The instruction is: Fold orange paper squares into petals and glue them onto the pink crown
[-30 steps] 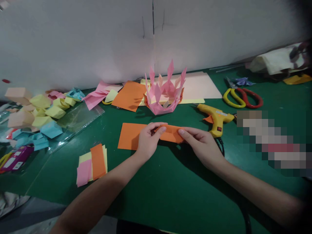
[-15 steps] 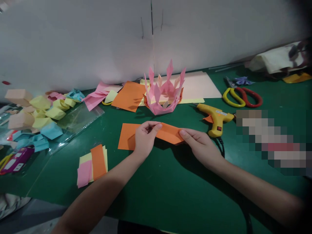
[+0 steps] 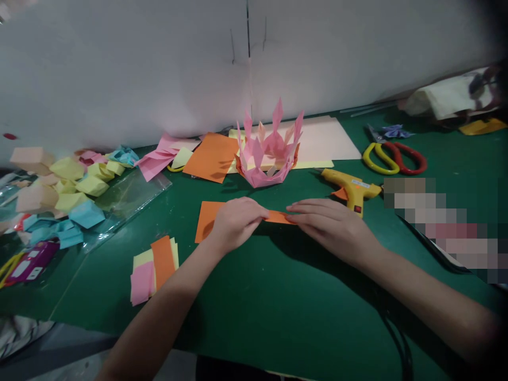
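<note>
A narrow folded strip of orange paper is held between my two hands, just above the green table. My left hand pinches its left end, fingers closed. At the other end, my right hand has its fingers pressed together on the paper. Partly behind my left hand lies a flat orange sheet. Beyond my hands stands a pink folded-paper crown with pointed tips and some orange at its sides.
A yellow glue gun lies right of the crown, near scissors with red and yellow handles. Coloured paper pieces lie at the left front. Folded paper shapes and a purple packet sit farther left.
The orange paper between my hands has gone from a broad open panel to a narrow strip. My right hand's fingers have come over onto its end.
</note>
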